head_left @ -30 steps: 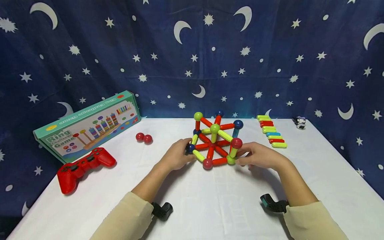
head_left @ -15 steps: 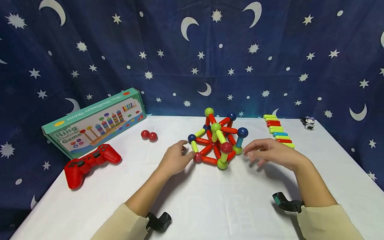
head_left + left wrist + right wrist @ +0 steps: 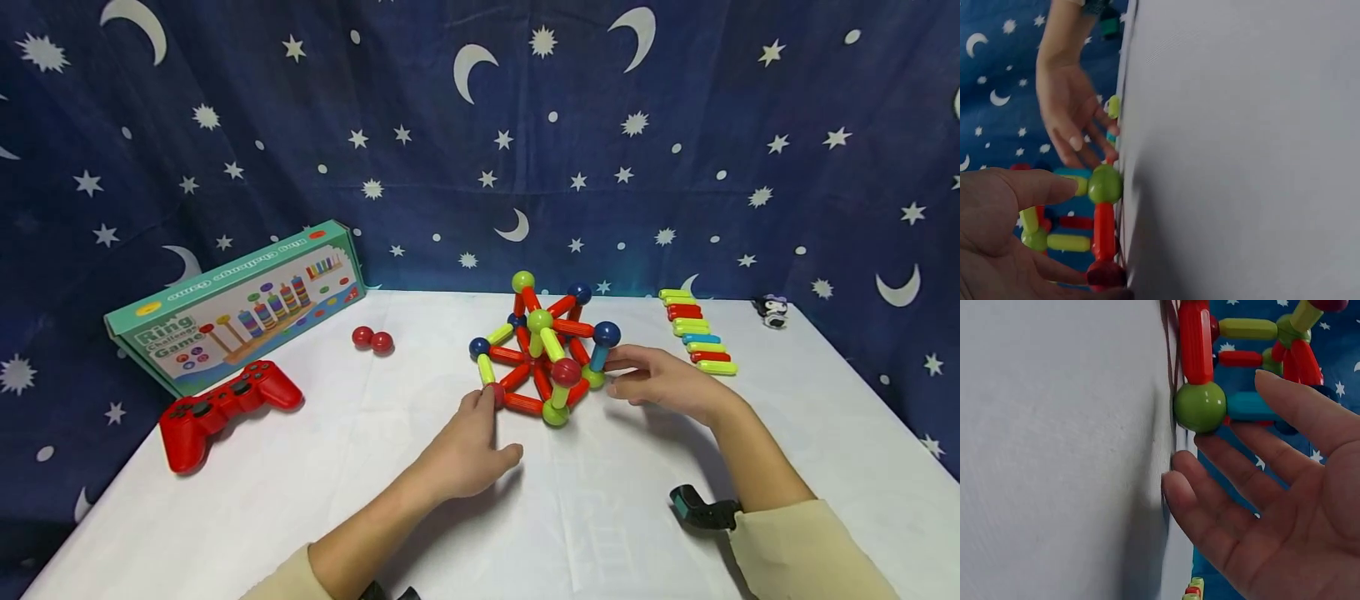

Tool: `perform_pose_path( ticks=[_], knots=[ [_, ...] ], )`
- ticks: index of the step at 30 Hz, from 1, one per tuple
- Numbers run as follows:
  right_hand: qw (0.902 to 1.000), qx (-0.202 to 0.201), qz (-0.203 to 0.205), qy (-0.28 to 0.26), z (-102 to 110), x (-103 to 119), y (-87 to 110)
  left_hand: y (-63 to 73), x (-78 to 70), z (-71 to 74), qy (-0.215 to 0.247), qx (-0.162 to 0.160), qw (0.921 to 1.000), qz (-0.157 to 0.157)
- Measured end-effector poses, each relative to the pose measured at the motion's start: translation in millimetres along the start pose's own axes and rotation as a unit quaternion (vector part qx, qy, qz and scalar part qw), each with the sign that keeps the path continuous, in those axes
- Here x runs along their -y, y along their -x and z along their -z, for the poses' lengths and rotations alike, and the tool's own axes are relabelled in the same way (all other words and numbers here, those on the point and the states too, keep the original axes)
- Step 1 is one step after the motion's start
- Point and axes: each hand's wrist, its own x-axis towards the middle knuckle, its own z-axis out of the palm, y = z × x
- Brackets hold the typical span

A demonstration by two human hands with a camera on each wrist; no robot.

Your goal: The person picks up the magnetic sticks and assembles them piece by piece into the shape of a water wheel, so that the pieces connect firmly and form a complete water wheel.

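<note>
A wheel-like structure of magnetic sticks and balls (image 3: pixel 525 403) stands on the white table, with red spokes around a centre ball and upright sticks topped by balls. My left hand (image 3: pixel 465 454) reaches to its front left, fingertips at the low red ball (image 3: pixel 494 395); the thumb is spread away. On the other side my right hand (image 3: pixel 667 385) has its fingers loosely extended by the blue upright stick (image 3: pixel 598 358) and the low green ball (image 3: pixel 1200 407). In the right wrist view the fingers lie at that ball without curling around it; firm contact cannot be told.
Two red balls (image 3: pixel 372 340) lie left of the structure. A red game controller (image 3: pixel 228 412) and a green game box (image 3: pixel 240 308) stand farther left. At the right back are a row of loose sticks (image 3: pixel 697 331) and a small black-and-white figure (image 3: pixel 771 311).
The structure was turned between the first two frames. Since then, my left hand has moved nearer to me, its fingers now at the front red ball; my right hand has come closer to the structure.
</note>
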Motion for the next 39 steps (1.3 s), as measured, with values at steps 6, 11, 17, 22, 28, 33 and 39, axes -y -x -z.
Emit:
perform_pose_path(
  ticks=[6, 11, 17, 22, 28, 33, 39],
  knots=[
    [0.9993, -0.007, -0.006, 0.037, -2.3, 5.8, 3.2, -8.9, 1.5, -2.5, -0.028, -0.007, 0.9996, -0.006],
    [0.9992, 0.025, 0.0, 0.03, -6.6, 13.7, 8.6, -30.7, 14.5, 9.0, -0.057, -0.021, 0.9981, -0.013],
    [0.9951, 0.094, 0.015, 0.03, -16.9, 18.8, 9.7, -51.6, 33.7, 23.4, -0.064, -0.074, 0.995, -0.018],
    [0.9987, 0.037, -0.023, 0.026, -5.4, 7.5, 9.3, -47.2, 32.8, 23.5, -0.014, -0.078, 0.9968, -0.013],
    [0.9917, -0.114, -0.037, 0.044, 4.1, -9.3, -2.8, -43.8, 14.2, 3.8, 0.007, -0.034, 0.9988, -0.035],
    [0.9966, -0.078, -0.016, 0.018, 3.4, -7.5, -6.1, -51.5, 13.0, -0.4, -0.012, -0.067, 0.9964, -0.05],
    [0.9992, -0.025, 0.001, 0.031, 0.2, -1.2, -3.2, -62.3, 25.3, 10.9, -0.047, -0.131, 0.9895, -0.042]
  ],
)
